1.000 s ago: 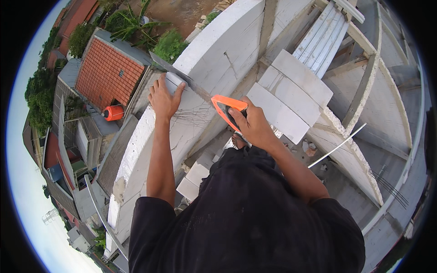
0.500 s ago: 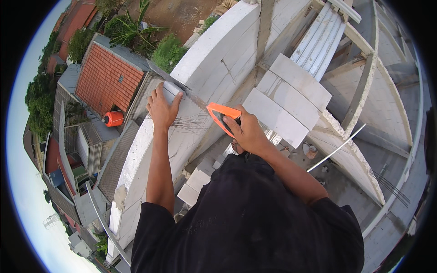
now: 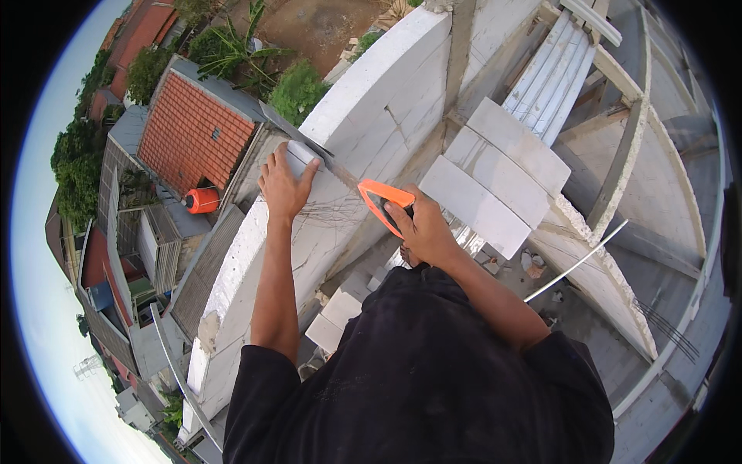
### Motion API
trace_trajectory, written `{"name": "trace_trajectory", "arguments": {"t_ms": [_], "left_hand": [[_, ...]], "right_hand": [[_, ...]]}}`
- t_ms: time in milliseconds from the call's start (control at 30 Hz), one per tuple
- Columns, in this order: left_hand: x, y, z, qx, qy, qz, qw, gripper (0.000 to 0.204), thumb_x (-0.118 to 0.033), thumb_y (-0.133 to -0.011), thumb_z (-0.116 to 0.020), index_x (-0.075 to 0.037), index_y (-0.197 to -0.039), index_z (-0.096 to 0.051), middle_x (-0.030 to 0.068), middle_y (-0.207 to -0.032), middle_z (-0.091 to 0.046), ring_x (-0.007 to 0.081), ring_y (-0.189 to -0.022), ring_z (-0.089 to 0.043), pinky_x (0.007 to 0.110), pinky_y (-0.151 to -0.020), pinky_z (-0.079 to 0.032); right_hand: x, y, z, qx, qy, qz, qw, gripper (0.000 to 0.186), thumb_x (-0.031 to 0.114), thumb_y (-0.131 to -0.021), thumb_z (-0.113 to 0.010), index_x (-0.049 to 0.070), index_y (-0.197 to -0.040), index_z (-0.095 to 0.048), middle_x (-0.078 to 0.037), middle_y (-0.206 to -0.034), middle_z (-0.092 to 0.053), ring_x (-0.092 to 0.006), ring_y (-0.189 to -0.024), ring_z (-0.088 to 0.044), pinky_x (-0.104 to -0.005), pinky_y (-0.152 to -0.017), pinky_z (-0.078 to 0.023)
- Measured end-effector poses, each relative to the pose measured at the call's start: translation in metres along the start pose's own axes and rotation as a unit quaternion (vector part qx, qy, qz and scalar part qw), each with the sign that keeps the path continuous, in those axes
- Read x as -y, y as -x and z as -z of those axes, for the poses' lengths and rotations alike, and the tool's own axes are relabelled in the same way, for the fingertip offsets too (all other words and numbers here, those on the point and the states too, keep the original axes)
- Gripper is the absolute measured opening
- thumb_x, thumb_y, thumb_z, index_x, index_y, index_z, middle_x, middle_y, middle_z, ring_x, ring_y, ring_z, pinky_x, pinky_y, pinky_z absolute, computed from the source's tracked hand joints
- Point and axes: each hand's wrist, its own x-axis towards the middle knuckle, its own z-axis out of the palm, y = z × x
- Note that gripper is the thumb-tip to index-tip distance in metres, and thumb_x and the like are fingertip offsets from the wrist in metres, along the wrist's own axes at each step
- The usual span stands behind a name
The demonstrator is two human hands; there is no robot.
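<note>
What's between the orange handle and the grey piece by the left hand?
In the head view: part of the saw blade, running from the orange handle past the grey piece.

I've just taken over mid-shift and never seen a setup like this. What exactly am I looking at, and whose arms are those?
There is no machine here: a person works bare-handed. The picture comes from a wide camera on their head, looking down, so straight edges bend. The right hand grips a saw by its orange handle, its blade pointing to the upper left. The left hand rests on a small grey piece near the top of a pale wall. To the right lie pale blocks, with long metal strips beyond.
</note>
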Motion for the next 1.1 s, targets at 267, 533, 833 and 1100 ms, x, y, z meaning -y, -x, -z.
{"name": "trace_trajectory", "arguments": {"t_ms": [267,533,833,1100], "left_hand": [[-0.006,-0.009,0.018,0.064,0.041,0.03,0.997,0.094,-0.063,-0.079,-0.087,-0.002,-0.145,-0.057,0.0247,-0.14,-0.064,0.0433,-0.133,-0.059,0.053,-0.111,-0.046],[0.016,-0.057,0.011,0.215,0.042,0.023,0.976,0.099,-0.061,-0.064,-0.092,0.001,-0.136,-0.062,0.0257,-0.118,-0.075,0.0427,-0.112,-0.072,0.051,-0.097,-0.057],[0.019,-0.059,0.012,0.216,0.041,-0.015,0.976,0.087,-0.057,-0.064,-0.087,0.003,-0.124,-0.065,0.0277,-0.104,-0.077,0.0445,-0.103,-0.074,0.052,-0.091,-0.058],[0.011,-0.053,0.015,0.215,0.045,0.034,0.975,0.094,-0.058,-0.067,-0.088,0.0,-0.135,-0.06,0.0261,-0.123,-0.073,0.0423,-0.117,-0.07,0.05,-0.099,-0.056]], "right_hand": [[0.019,0.069,0.029,-0.041,0.085,0.089,0.992,0.035,0.03,-0.108,-0.065,-0.001,-0.121,-0.058,-0.023,-0.091,-0.068,-0.039,-0.075,-0.069,-0.0437,-0.07,-0.053],[0.062,0.112,0.093,-0.152,-0.056,0.164,0.973,0.044,0.036,-0.111,-0.061,-0.006,-0.117,-0.053,-0.007,-0.083,-0.06,-0.0094,-0.06,-0.057,-0.0243,-0.055,-0.048],[0.065,0.098,0.099,-0.234,-0.15,0.158,0.947,0.044,0.041,-0.112,-0.055,-0.003,-0.114,-0.05,-0.009,-0.081,-0.055,-0.0121,-0.058,-0.053,-0.0297,-0.05,-0.052],[0.064,0.062,0.095,-0.203,-0.195,0.145,0.949,0.042,0.04,-0.112,-0.056,-0.001,-0.109,-0.049,-0.009,-0.078,-0.054,-0.0118,-0.056,-0.052,-0.0293,-0.048,-0.051]]}}
